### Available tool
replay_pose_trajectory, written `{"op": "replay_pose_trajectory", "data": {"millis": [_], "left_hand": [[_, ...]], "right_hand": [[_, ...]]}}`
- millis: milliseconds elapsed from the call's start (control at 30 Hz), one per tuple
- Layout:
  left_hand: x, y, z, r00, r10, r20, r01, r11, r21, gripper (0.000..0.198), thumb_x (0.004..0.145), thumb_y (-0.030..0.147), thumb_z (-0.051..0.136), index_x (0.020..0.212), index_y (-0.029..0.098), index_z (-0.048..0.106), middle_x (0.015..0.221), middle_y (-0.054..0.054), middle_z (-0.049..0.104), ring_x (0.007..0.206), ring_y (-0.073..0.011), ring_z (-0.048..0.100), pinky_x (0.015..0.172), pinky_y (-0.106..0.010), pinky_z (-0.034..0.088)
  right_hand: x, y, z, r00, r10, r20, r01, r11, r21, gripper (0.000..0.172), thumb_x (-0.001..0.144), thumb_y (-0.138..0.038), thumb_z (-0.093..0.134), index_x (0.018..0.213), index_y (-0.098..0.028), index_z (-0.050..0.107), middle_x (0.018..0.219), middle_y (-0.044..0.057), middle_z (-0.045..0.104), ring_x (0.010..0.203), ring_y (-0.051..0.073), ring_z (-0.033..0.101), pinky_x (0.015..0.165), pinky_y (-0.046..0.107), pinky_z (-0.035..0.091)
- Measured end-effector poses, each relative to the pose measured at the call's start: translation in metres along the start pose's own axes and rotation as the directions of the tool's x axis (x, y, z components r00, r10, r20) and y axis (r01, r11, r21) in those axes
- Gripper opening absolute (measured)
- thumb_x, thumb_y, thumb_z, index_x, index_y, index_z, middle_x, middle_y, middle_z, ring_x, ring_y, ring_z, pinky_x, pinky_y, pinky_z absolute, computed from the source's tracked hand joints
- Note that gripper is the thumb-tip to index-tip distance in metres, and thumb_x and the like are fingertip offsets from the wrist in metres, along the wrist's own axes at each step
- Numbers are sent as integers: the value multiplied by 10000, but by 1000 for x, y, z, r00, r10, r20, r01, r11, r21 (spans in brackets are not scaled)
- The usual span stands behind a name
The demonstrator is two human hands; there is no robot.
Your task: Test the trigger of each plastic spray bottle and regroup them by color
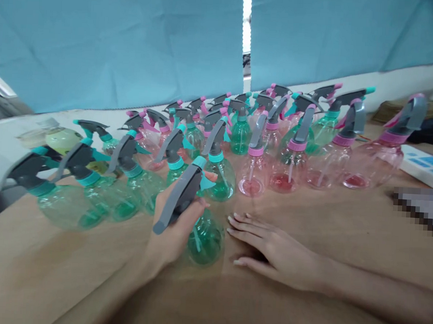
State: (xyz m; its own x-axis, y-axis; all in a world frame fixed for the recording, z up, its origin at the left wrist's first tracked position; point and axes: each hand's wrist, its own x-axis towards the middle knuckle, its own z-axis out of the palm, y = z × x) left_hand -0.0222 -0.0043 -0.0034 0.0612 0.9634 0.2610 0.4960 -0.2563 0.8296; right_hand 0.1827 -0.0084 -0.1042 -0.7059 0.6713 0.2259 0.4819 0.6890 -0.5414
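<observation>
My left hand (172, 232) is wrapped round the neck of a green spray bottle (205, 241) with a grey and teal trigger head. The bottle leans a little, its base at the table. To its right, my right hand (280, 252) lies palm down on the brown table (295, 313), fingers spread and pointing at the bottle, not touching it. Behind my hands stand several green bottles, one of them (221, 179) just past the held one, and several pink bottles, such as one (252, 176) right of centre.
At the right edge are a white and blue device (427, 166) and a pixelated flat object (422, 206). A container of yellowish liquid (63, 140) stands at the back left. Blue sheeting (117, 41) hangs behind the rows of bottles.
</observation>
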Motion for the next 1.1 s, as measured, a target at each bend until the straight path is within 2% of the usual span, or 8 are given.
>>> {"op": "replay_pose_trajectory", "data": {"millis": [167, 367, 533, 700, 833, 967, 1100], "left_hand": [[1, 2, 1, 1000, 12, 0, -12, 1000, 4, 182, 731, 269, 515, 820, 258, 673, 518, 51, 430, 439, -138, 381, 450, -278, 333], [0, 1, 0, 1000, -2, 2, 2, 1000, 7, 162, 745, 288, 524, 789, 266, 678, 515, 45, 460, 466, -151, 431, 541, -305, 429], [-1, -3, -1, 1000, 10, 0, -10, 1000, -6, 159, 764, 293, 531, 841, 272, 669, 679, 23, 608, 622, -177, 560, 709, -329, 490], [0, -5, -1, 1000, 26, -13, -26, 1000, -5, 174, 768, 298, 527, 884, 264, 652, 800, 12, 665, 643, -177, 582, 666, -314, 499], [1, -4, 0, 999, 36, -24, -37, 999, -12, 170, 766, 305, 533, 870, 259, 659, 797, 12, 675, 671, -179, 607, 708, -313, 505], [0, -5, 0, 1000, 21, -10, -21, 999, -28, 193, 780, 307, 532, 926, 269, 652, 991, 13, 687, 734, -178, 620, 750, -311, 490], [-1, -7, 0, 1000, 21, -11, -21, 999, -42, 196, 796, 292, 532, 951, 267, 649, 1013, 20, 690, 770, -172, 629, 779, -297, 487]], "right_hand": [[0, 0, 0, 1000, -11, 2, 11, 1000, -12, 588, 918, -495, 482, 1416, -192, 405, 1462, 83, 400, 1364, 242, 336, 1140, 446, 259], [1, -1, -1, 1000, -2, 23, 3, 999, -45, 609, 923, -506, 462, 1408, -140, 413, 1463, 97, 391, 1367, 243, 331, 1141, 436, 259], [1, -1, -1, 1000, -7, 14, 8, 998, -57, 609, 925, -515, 452, 1417, -159, 400, 1466, 86, 395, 1369, 233, 328, 1144, 421, 255], [1, 0, 0, 1000, -5, 19, 6, 998, -66, 609, 927, -503, 457, 1414, -141, 402, 1465, 94, 395, 1369, 236, 327, 1144, 421, 256], [1, 1, 1, 1000, -18, 4, 18, 999, -45, 613, 921, -496, 474, 1410, -134, 407, 1461, 103, 398, 1368, 238, 330, 1144, 429, 254], [0, 2, 2, 1000, -12, 1, 12, 999, -38, 608, 920, -500, 474, 1410, -146, 413, 1466, 103, 393, 1371, 247, 321, 1144, 441, 247], [0, 2, 3, 1000, -15, -6, 15, 999, -29, 609, 917, -495, 484, 1414, -154, 408, 1465, 104, 399, 1371, 250, 322, 1146, 443, 245]]}}
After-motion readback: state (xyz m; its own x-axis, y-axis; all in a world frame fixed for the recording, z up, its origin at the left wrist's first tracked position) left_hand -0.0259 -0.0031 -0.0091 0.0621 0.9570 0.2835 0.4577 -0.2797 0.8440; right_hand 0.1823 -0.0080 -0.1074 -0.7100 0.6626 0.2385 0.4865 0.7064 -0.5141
